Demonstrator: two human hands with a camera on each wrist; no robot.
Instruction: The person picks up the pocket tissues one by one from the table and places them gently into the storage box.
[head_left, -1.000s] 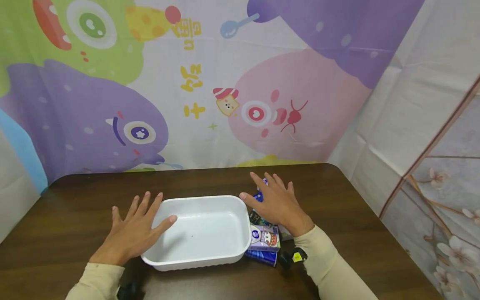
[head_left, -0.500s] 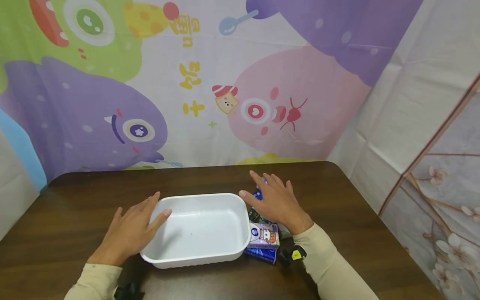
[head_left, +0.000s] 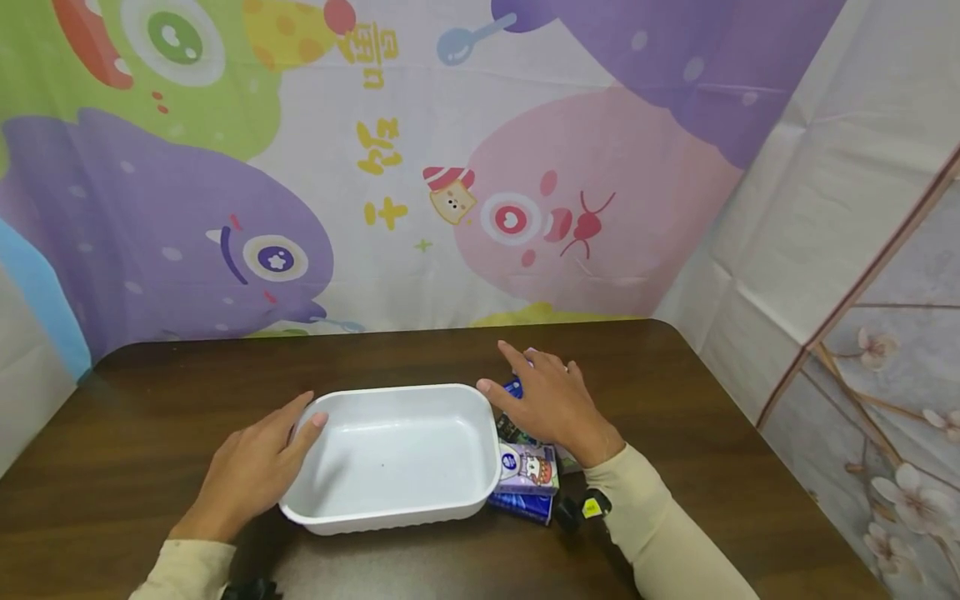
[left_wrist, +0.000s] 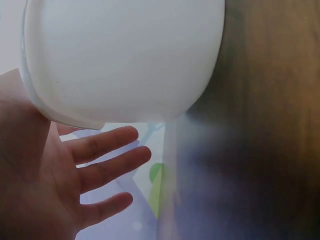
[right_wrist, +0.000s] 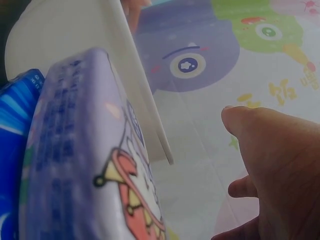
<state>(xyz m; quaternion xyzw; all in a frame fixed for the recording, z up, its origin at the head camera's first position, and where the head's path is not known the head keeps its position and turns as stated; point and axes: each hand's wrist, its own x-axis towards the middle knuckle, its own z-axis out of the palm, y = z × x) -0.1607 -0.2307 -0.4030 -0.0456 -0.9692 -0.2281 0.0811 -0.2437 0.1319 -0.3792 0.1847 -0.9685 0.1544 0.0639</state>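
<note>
A white rectangular basin [head_left: 405, 458] with rounded corners sits on the table. My left hand [head_left: 251, 467] is at its left end, the thumb by the rim. In the left wrist view that hand's fingers [left_wrist: 107, 170] are spread and nearly straight beside the basin wall [left_wrist: 130, 60]. Past the right end, my right hand [head_left: 551, 408] hovers with thumb and index finger extended, gripping nothing. Beneath and in front of it lie several small packs that look like pocket tissues: a lilac cartoon pack [head_left: 531, 469], a blue pack [head_left: 523, 507] and a dark green pack [head_left: 512, 430], partly covered.
The brown table [head_left: 660, 467] has rounded far corners. Behind it hangs a cartoon-printed cloth [head_left: 405, 283], and a flower-patterned cloth [head_left: 892, 400] hangs on the right. Black wrist straps show at both cuffs, the right one [head_left: 581, 510] close to the packs.
My left hand has drawn its spread fingers together and lowered along the basin's left end. The right hand stays almost in place, its outer fingers bent slightly more. The basin stays put.
</note>
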